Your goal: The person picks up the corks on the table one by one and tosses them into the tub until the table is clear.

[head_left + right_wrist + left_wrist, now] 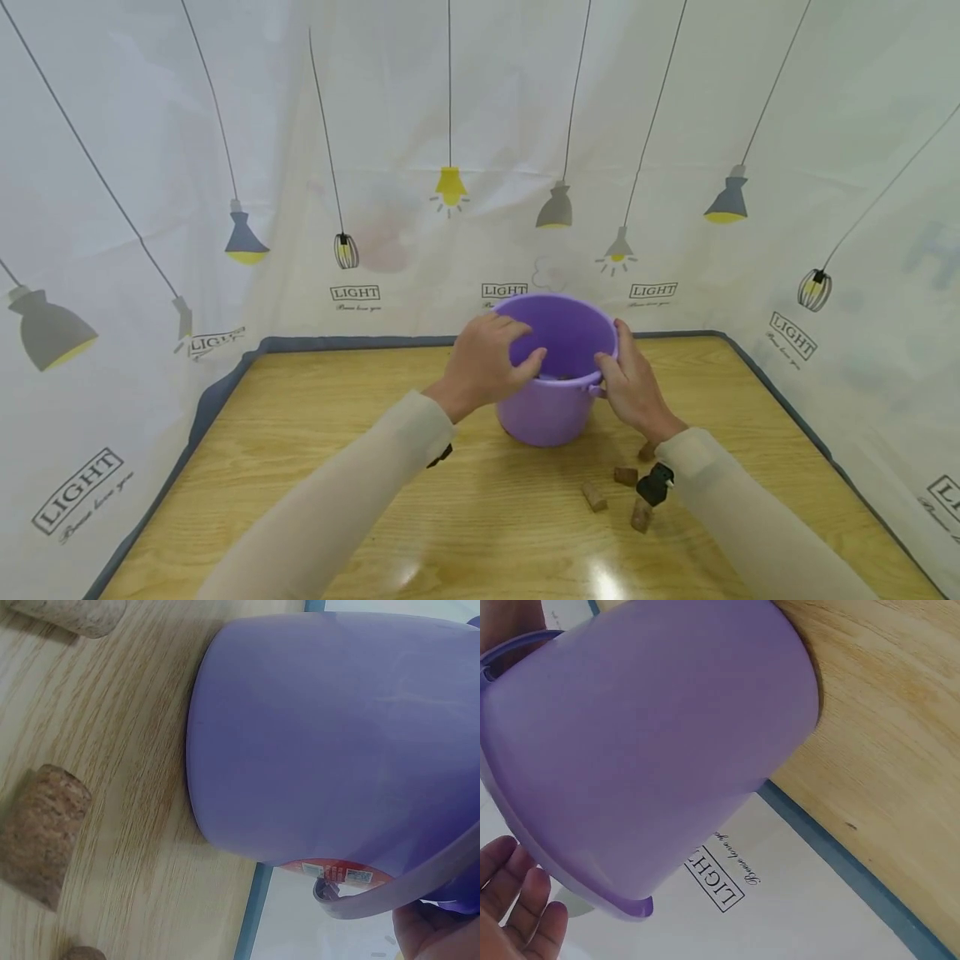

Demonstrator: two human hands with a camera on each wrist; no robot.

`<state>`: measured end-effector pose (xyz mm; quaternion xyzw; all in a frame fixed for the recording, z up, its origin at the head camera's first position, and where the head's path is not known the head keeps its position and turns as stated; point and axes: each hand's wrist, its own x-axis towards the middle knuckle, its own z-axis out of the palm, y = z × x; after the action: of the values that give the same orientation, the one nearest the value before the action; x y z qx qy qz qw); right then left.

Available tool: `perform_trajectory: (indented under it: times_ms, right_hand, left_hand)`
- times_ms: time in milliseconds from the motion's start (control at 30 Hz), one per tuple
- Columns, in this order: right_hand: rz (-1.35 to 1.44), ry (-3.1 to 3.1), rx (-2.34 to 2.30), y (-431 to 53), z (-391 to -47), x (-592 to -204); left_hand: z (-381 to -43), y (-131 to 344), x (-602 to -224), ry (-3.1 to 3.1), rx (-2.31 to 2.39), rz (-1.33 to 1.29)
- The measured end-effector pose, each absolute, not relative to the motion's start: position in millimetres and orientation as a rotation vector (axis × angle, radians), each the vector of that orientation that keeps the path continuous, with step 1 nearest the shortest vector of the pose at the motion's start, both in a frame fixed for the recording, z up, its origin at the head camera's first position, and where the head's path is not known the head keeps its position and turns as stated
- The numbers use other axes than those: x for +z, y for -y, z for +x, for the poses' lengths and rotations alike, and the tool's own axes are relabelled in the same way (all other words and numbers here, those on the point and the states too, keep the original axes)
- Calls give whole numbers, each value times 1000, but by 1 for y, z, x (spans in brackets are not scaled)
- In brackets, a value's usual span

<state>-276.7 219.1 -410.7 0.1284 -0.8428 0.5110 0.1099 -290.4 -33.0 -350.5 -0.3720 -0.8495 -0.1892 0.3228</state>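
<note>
1. Left hand (pixel 483 362): thumb and fingers loosely parted at left side of purple bucket (pixel 543 417), contact unclear.
2. Right hand (pixel 636 387): pinches bucket's rim (pixel 558 384).
3. Bucket on table (pixel 315 392), corks (pixel 595 497) nearby.
4. Right wrist view shows red label (pixel 341 871); head view shows bucket's inside.

Site: I worked in a screened-off spot, home or lab undetermined. White sheeting (pixel 405 108), printed with hanging lamps (pixel 554 208) and LIGHT labels (pixel 355 293), enclosed my wood-grain table (pixel 517 525) at the back and both sides.
</note>
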Motion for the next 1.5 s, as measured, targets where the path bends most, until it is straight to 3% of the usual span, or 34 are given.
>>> perform_trajectory:
  times_ms: [1500]
  right_hand:
    - [361,2475,1505,-220,-279,-412]
  left_hand:
    - [-314,53,-383,2456,-1286,-642]
